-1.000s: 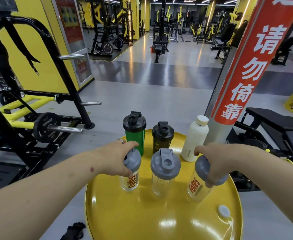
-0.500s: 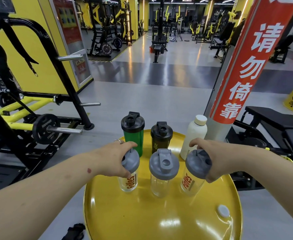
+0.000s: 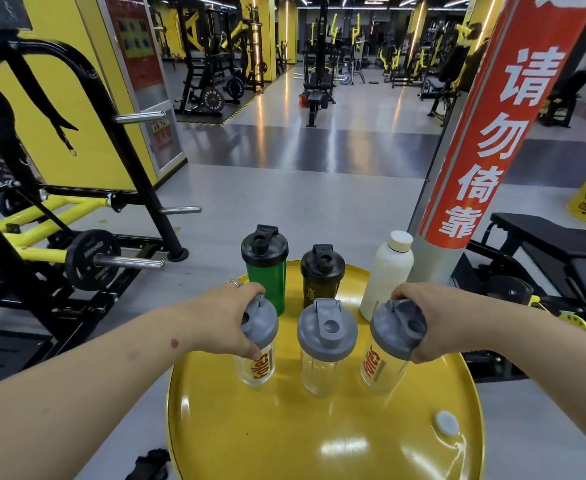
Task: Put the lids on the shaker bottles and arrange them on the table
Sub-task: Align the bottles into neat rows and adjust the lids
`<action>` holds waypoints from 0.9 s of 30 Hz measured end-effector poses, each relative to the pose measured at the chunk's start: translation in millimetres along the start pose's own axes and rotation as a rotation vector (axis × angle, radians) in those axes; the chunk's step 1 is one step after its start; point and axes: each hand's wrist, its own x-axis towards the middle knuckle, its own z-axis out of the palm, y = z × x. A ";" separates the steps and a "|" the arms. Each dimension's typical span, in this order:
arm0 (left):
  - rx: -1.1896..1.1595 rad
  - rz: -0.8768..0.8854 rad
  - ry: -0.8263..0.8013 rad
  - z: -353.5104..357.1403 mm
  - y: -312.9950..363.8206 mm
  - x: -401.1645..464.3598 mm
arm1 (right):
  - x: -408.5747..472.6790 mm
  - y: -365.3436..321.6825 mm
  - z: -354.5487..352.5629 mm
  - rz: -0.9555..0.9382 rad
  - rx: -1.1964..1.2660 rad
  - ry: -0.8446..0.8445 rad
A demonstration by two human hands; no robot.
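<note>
**A:** What is close to us?

**B:** A round yellow tabletop [image 3: 319,445]. A small white cap [image 3: 446,423] lies on it near the right edge.

**A:** And the hands?

**B:** The left hand [image 3: 222,320] is wrapped around the grey lid of the left clear bottle [image 3: 256,367]. It has a ring on one finger. The right hand [image 3: 433,323] is wrapped around the grey lid of the right clear bottle [image 3: 381,372]. That bottle leans a bit to the right.

**A:** Do both bottles have words on them?

**B:** Yes, orange letters on both.

**A:** What is between them?

**B:** A middle clear bottle [image 3: 321,362] with a grey lid on. No hand touches it. The three stand in a row.

**A:** What is behind that row?

**B:** Another row. A green bottle [image 3: 267,282] with a black lid, a black bottle [image 3: 321,275], and a white bottle [image 3: 386,271] on the right.

**A:** And past the tabletop?

**B:** A red pole with white letters [image 3: 485,140] on the right, a black and yellow weight machine [image 3: 59,220] on the left, and a black bench [image 3: 554,244].
</note>
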 end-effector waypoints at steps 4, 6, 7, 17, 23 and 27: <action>0.054 0.003 -0.005 0.8 -1.0 -1.7 | 0.9 4.2 1.0 -0.003 0.014 0.004; 0.053 0.006 0.007 1.5 -1.4 -2.1 | 0.3 5.7 1.4 -0.006 0.013 0.003; 0.046 0.005 0.011 1.7 -1.3 -2.6 | -0.1 6.3 1.8 -0.004 0.012 0.002; 0.014 -0.009 0.036 3.6 1.1 -7.9 | -2.5 7.0 4.0 -0.012 0.005 0.013; -0.004 -0.032 0.050 5.3 1.9 -11.1 | -3.3 7.1 5.5 -0.012 0.004 0.023; -0.013 -0.022 0.063 6.0 3.5 -12.8 | -4.0 6.2 6.4 -0.013 0.003 0.025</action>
